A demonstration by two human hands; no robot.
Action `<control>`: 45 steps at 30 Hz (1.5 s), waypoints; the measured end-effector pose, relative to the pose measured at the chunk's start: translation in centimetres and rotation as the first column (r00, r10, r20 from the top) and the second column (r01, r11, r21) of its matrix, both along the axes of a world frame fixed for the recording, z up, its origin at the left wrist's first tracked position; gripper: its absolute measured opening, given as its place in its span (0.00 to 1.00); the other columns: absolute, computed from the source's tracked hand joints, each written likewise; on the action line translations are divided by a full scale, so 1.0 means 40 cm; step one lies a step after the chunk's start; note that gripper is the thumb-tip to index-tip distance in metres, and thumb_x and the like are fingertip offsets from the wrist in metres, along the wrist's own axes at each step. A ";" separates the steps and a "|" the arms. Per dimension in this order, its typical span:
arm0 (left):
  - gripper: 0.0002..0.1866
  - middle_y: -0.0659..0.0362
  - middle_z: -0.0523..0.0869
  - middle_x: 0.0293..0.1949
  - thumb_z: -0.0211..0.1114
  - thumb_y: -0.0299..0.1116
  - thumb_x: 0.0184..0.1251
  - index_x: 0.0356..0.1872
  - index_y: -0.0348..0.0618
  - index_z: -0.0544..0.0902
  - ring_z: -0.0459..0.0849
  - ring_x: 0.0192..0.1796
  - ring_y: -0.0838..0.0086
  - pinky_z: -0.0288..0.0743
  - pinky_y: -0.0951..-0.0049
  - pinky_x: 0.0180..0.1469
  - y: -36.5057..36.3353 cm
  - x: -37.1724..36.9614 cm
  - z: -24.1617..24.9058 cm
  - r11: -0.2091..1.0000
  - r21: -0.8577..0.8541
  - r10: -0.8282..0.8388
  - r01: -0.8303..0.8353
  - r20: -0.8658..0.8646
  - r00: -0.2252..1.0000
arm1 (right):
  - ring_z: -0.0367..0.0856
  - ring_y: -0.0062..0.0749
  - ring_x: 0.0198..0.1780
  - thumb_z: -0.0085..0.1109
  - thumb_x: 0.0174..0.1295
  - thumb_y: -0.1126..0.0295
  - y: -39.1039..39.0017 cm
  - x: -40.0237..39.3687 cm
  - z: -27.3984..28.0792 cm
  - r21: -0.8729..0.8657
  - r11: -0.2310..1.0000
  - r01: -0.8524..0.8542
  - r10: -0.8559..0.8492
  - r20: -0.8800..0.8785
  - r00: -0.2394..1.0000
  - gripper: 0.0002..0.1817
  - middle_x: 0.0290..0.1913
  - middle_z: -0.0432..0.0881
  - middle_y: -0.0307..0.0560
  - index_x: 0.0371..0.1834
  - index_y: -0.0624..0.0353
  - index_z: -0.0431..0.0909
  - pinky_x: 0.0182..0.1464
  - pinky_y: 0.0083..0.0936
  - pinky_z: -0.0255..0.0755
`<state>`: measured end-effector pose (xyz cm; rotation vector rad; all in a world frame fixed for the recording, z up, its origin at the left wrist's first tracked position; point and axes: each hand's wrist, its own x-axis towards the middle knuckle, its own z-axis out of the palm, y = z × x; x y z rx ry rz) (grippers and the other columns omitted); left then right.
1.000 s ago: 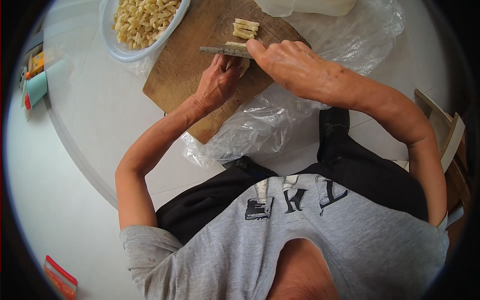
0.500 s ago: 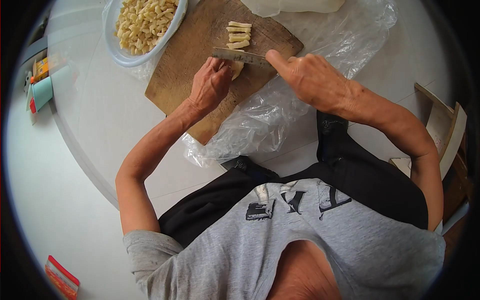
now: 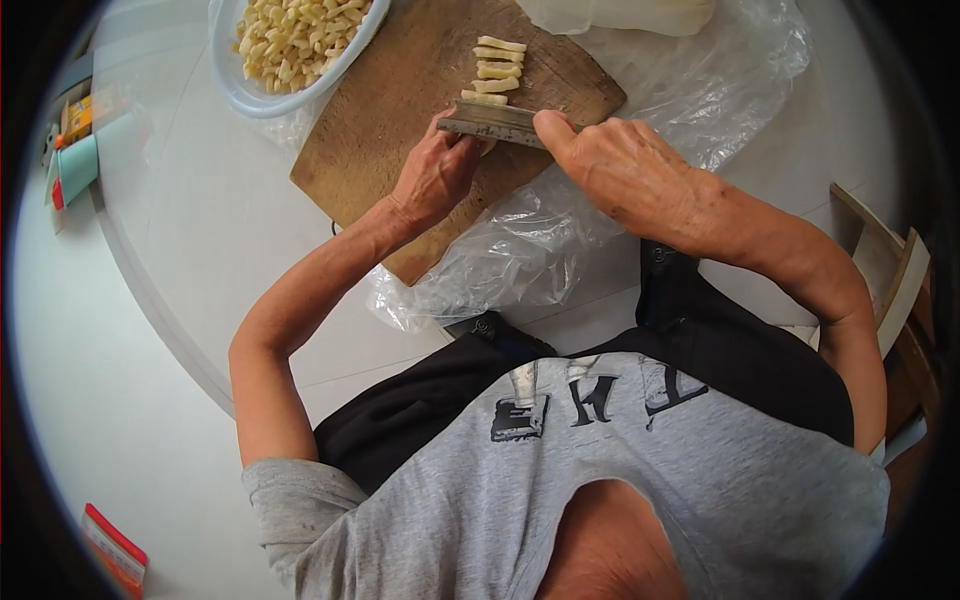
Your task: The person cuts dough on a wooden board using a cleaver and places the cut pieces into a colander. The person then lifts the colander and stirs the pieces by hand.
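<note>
My right hand (image 3: 635,180) is wrapped round the handle end of a kitchen cleaver (image 3: 495,124), its thumb along the top. The blade is tilted and reaches left to the fingers of my left hand (image 3: 436,172). Those fingers are bent and press on a pale piece of food (image 3: 488,147), mostly hidden by the blade and hand. Just beyond the blade, several pale cut strips (image 3: 498,70) lie in a row on the worn wooden cutting board (image 3: 385,120).
A pale plastic bowl (image 3: 262,106) full of small cut pieces (image 3: 300,40) stands at the board's upper left. Clear plastic sheeting (image 3: 530,240) lies under the board. A whitish bag (image 3: 640,12) is at the top. Wooden furniture parts (image 3: 905,285) stand at the right.
The blade has tilted over, showing its spine more. One more strip shows at the near end of the row. The pale piece by my left hand is now more covered. The view has shifted slightly.
</note>
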<state>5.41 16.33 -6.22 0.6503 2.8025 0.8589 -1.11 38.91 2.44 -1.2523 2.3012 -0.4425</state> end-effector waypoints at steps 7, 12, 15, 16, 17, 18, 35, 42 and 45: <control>0.11 0.46 0.76 0.47 0.55 0.21 0.55 0.41 0.33 0.78 0.75 0.49 0.51 0.72 0.58 0.50 -0.013 0.002 -0.028 0.999 0.002 -0.044 0.044 -0.066 0.997 | 0.83 0.49 0.28 0.52 0.51 0.81 -0.068 -0.029 -0.027 -0.089 0.996 0.007 -0.012 -0.051 0.999 0.11 0.22 0.79 0.56 0.37 0.68 0.64 0.28 0.37 0.78; 0.15 0.45 0.75 0.46 0.61 0.25 0.54 0.43 0.32 0.74 0.75 0.48 0.52 0.72 0.61 0.49 -0.012 -0.010 -0.002 0.996 0.063 0.067 -0.068 0.029 0.997 | 0.79 0.54 0.25 0.52 0.52 0.81 -0.036 -0.029 -0.087 -0.195 0.974 0.118 -0.123 -0.016 0.992 0.15 0.19 0.76 0.59 0.42 0.65 0.61 0.25 0.42 0.73; 0.24 0.47 0.75 0.42 0.67 0.29 0.49 0.48 0.35 0.70 0.76 0.45 0.56 0.73 0.62 0.46 0.009 -0.003 0.021 0.967 0.038 0.247 -0.253 0.111 0.963 | 0.78 0.55 0.24 0.52 0.56 0.79 0.010 -0.015 -0.106 -0.291 0.940 0.180 -0.171 0.057 0.984 0.15 0.20 0.75 0.61 0.46 0.64 0.61 0.25 0.42 0.72; 0.27 0.48 0.75 0.41 0.68 0.30 0.48 0.49 0.36 0.68 0.76 0.44 0.56 0.73 0.62 0.46 0.023 -0.004 0.012 0.963 -0.005 0.268 -0.269 0.089 0.959 | 0.78 0.54 0.24 0.52 0.57 0.79 0.022 -0.011 -0.104 -0.315 0.929 0.196 -0.184 0.065 0.981 0.15 0.19 0.75 0.60 0.46 0.64 0.61 0.24 0.41 0.71; 0.30 0.48 0.74 0.40 0.70 0.32 0.46 0.51 0.37 0.66 0.76 0.43 0.57 0.73 0.62 0.45 0.030 -0.008 0.004 0.957 -0.048 0.290 -0.287 0.064 0.955 | 0.78 0.54 0.24 0.51 0.58 0.78 0.031 -0.005 -0.099 -0.339 0.917 0.209 -0.196 0.072 0.978 0.14 0.19 0.75 0.60 0.46 0.64 0.61 0.24 0.41 0.71; 0.30 0.48 0.74 0.40 0.70 0.32 0.45 0.50 0.37 0.67 0.76 0.43 0.57 0.73 0.62 0.44 0.027 -0.012 -0.004 0.961 -0.023 0.276 -0.275 0.088 0.957 | 0.78 0.54 0.24 0.51 0.59 0.78 0.039 0.006 -0.093 -0.362 0.905 0.222 -0.206 0.085 0.975 0.14 0.19 0.75 0.60 0.46 0.64 0.61 0.23 0.40 0.71; 0.17 0.53 0.75 0.46 0.62 0.22 0.48 0.42 0.44 0.80 0.77 0.49 0.61 0.74 0.66 0.49 -0.006 -0.050 0.045 0.979 -0.199 -0.081 0.047 -0.166 0.983 | 0.75 0.56 0.20 0.52 0.58 0.79 0.173 0.022 -0.054 -0.232 0.860 0.454 -0.395 0.261 0.881 0.12 0.15 0.72 0.61 0.41 0.66 0.59 0.22 0.41 0.67; 0.14 0.55 0.76 0.46 0.65 0.26 0.49 0.41 0.46 0.81 0.78 0.45 0.63 0.74 0.68 0.45 0.008 -0.118 0.014 0.974 -0.218 -0.104 0.063 -0.181 0.978 | 0.75 0.57 0.20 0.51 0.58 0.80 0.176 0.019 -0.054 -0.177 0.852 0.493 -0.427 0.313 0.849 0.11 0.14 0.71 0.61 0.38 0.66 0.58 0.22 0.41 0.67; 0.15 0.57 0.77 0.44 0.68 0.30 0.49 0.41 0.46 0.80 0.78 0.45 0.64 0.74 0.68 0.45 0.010 -0.128 0.012 0.983 -0.184 -0.037 0.001 -0.190 0.981 | 0.75 0.57 0.20 0.50 0.58 0.80 0.176 0.015 -0.054 -0.180 0.858 0.480 -0.419 0.293 0.859 0.11 0.15 0.71 0.61 0.38 0.66 0.57 0.22 0.41 0.67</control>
